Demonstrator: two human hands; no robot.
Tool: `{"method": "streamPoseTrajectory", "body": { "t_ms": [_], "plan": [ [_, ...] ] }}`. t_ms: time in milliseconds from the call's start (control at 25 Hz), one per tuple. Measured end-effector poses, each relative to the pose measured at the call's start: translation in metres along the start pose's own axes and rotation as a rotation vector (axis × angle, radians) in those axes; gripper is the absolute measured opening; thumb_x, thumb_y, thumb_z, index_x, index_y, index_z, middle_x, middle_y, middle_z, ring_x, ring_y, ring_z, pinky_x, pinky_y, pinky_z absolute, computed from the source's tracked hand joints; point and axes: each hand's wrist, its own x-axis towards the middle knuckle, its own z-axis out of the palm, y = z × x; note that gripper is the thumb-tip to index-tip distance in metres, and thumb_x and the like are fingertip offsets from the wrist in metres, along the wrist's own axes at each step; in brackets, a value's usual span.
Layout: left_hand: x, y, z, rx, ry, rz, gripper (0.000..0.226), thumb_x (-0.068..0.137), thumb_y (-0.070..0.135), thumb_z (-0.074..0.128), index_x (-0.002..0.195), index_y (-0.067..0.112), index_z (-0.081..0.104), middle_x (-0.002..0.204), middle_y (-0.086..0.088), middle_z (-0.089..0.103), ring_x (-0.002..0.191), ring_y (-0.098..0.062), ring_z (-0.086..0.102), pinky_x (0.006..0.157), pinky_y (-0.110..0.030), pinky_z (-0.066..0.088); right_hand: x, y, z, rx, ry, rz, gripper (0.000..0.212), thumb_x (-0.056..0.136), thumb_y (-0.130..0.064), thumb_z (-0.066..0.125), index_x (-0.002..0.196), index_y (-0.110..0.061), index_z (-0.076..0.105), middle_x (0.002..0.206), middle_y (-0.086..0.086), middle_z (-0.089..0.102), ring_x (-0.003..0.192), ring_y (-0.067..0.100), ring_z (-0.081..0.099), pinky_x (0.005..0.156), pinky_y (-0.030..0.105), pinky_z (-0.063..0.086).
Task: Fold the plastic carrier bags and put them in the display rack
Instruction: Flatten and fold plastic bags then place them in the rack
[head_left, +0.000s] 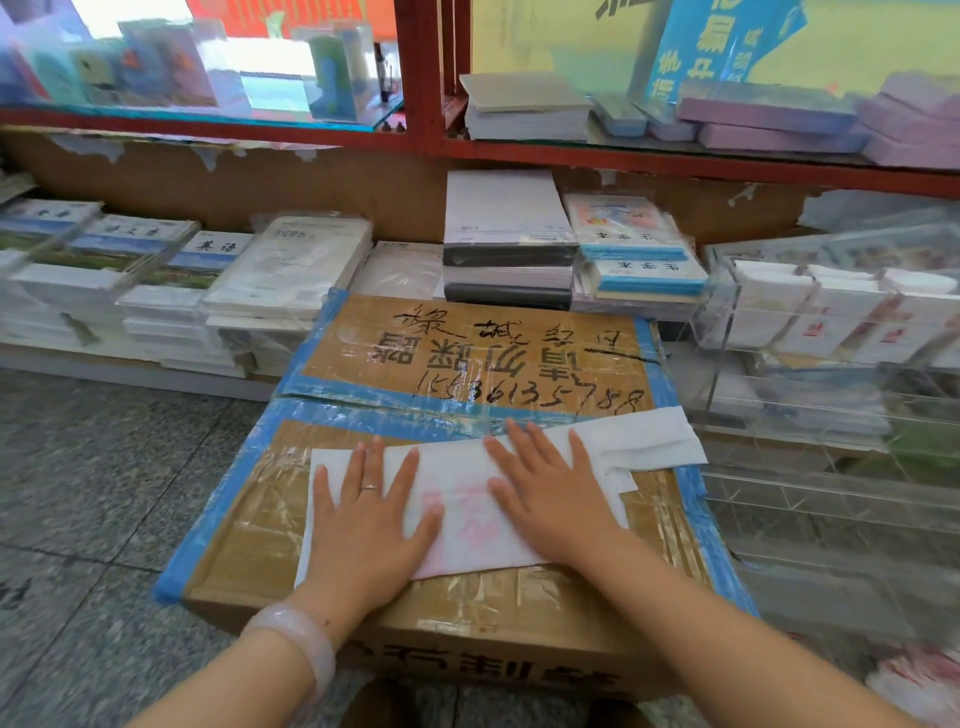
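Bag being flattened on box

Left hand (363, 525) and right hand (550, 493) spread flat on bag (467, 514) atop box (467, 353); folding unfinished, rack (831, 364) right of box awaits it.

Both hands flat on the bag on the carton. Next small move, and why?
Probably fold the handle end under the right hand leftward onto the body: the plastic carrier bag lies pressed flat on the cardboard carton under both open palms, left hand anchoring.

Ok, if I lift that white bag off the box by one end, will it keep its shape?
Probably not. The bag looks thin, with red print showing faintly through, so it should droop. Both hands, left and right, press it flat, and it may spring open when released. The box has glossy tape, so the bag could slide.
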Motion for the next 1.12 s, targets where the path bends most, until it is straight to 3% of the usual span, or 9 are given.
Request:
{"method": "streamPoseTrajectory", "body": {
  "t_ms": [120, 280, 400, 520, 760, 880, 960, 1040, 1120],
  "plan": [
    [-0.008, -0.013, -0.004, -0.033, 0.009, -0.121, 0.095, 0.059, 0.075, -0.018, 0.147, 0.039, -0.009, 0.156, -0.010, -0.019, 0.142, -0.025, -0.021, 0.110, -0.048, -0.016, -0.018, 0.055, -0.008, -0.025, -0.030, 0.181, 0.070, 0.085, -0.062, -0.017, 0.149, -0.034, -0.010, 0.158, -0.005, -0.017, 0.141, 0.009, -0.021, 0.112, 0.045, -0.015],
    [-0.006, -0.023, -0.012, -0.114, 0.025, -0.184, 0.063, 0.095, 0.057, 0.016, 0.150, 0.029, 0.006, 0.158, -0.006, -0.011, 0.144, -0.021, -0.014, 0.114, -0.050, -0.008, -0.034, 0.086, -0.020, -0.104, -0.070, 0.265, 0.072, 0.083, -0.059, -0.015, 0.150, -0.033, -0.007, 0.159, -0.003, -0.012, 0.145, 0.013, -0.012, 0.112, 0.049, -0.014],
    [-0.003, -0.047, -0.020, -0.270, 0.232, 0.045, 0.057, 0.090, 0.052, 0.033, 0.135, 0.021, 0.048, 0.151, -0.007, 0.030, 0.140, -0.027, 0.023, 0.111, -0.045, 0.018, -0.045, 0.090, -0.040, -0.012, 0.056, 0.148, 0.056, 0.099, -0.049, 0.022, 0.151, -0.029, 0.011, 0.160, -0.001, 0.004, 0.146, 0.015, 0.003, 0.116, 0.039, 0.000],
    [-0.010, -0.071, -0.021, -0.343, 0.145, 0.360, 0.070, 0.079, 0.072, 0.030, 0.109, 0.020, 0.068, 0.115, 0.009, 0.057, 0.111, -0.018, 0.056, 0.093, -0.012, 0.031, -0.064, 0.084, -0.052, 0.070, -0.001, -0.160, 0.062, 0.092, -0.052, 0.047, 0.147, -0.035, 0.023, 0.154, -0.014, 0.018, 0.141, 0.006, 0.018, 0.112, 0.022, 0.013],
    [-0.026, -0.082, -0.021, -0.158, -0.083, 0.410, 0.109, 0.044, 0.100, 0.019, 0.136, 0.043, 0.029, 0.136, 0.028, 0.017, 0.125, 0.003, 0.019, 0.104, -0.021, 0.018, -0.068, 0.076, -0.048, -0.007, -0.026, -0.240, 0.039, 0.095, -0.039, 0.047, 0.133, -0.030, 0.047, 0.141, -0.016, 0.044, 0.126, 0.004, 0.043, 0.102, 0.024, 0.037],
    [-0.028, -0.084, -0.028, -0.270, -0.110, 0.350, 0.104, 0.039, 0.100, 0.032, 0.130, 0.049, 0.023, 0.132, 0.032, 0.023, 0.124, 0.007, 0.024, 0.102, -0.016, 0.021, -0.056, 0.074, -0.048, 0.212, 0.068, -0.136, 0.016, 0.096, -0.026, 0.049, 0.106, -0.028, 0.062, 0.109, -0.011, 0.064, 0.098, 0.008, 0.058, 0.083, 0.029, 0.047],
    [-0.028, -0.079, -0.032, -0.490, -0.037, 0.204, 0.071, 0.057, 0.081, 0.059, 0.117, 0.051, 0.037, 0.123, 0.030, 0.041, 0.117, 0.004, 0.039, 0.095, -0.019, 0.032, -0.043, 0.075, -0.049, 0.464, 0.116, -0.004, 0.012, 0.096, -0.027, 0.049, 0.090, -0.032, 0.058, 0.092, -0.009, 0.063, 0.085, 0.011, 0.057, 0.073, 0.026, 0.046],
    [-0.022, -0.069, -0.034, -0.756, 0.153, -0.029, 0.017, 0.082, 0.042, 0.066, 0.096, 0.043, 0.056, 0.103, 0.020, 0.060, 0.102, -0.009, 0.056, 0.080, -0.023, 0.042, -0.034, 0.075, -0.053, 0.617, 0.061, 0.082, 0.009, 0.095, -0.037, 0.050, 0.096, -0.032, 0.057, 0.093, -0.007, 0.061, 0.086, 0.010, 0.057, 0.071, 0.020, 0.045],
    [-0.013, -0.057, -0.037, -0.822, 0.293, -0.181, 0.020, 0.090, 0.022, 0.060, 0.075, 0.034, 0.057, 0.078, 0.016, 0.060, 0.081, -0.008, 0.059, 0.065, -0.021, 0.041, -0.028, 0.076, -0.055, 0.732, -0.025, 0.128, 0.017, 0.092, -0.039, 0.055, 0.106, -0.029, 0.055, 0.094, -0.012, 0.059, 0.086, 0.004, 0.057, 0.066, 0.013, 0.043]
  ]
}}
